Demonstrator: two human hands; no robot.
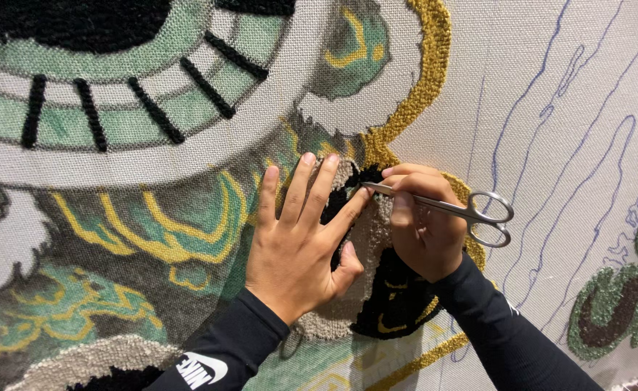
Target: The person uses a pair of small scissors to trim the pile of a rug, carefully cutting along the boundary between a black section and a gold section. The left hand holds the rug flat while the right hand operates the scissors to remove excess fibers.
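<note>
1. A pale woven backing cloth point(551, 87) is filling the whole view, stretched flat
2. Tufted yarn is covering its left part: black bars point(87, 112) are lying across green bands, with yellow lines point(160, 246) curling over green and grey below
3. A mustard-yellow tufted border point(424, 80) is running down the middle
4. Blue drawn outlines point(543, 108) are marking the bare cloth on the right
5. A green and dark tufted patch point(616, 304) is sitting at the right edge
</note>
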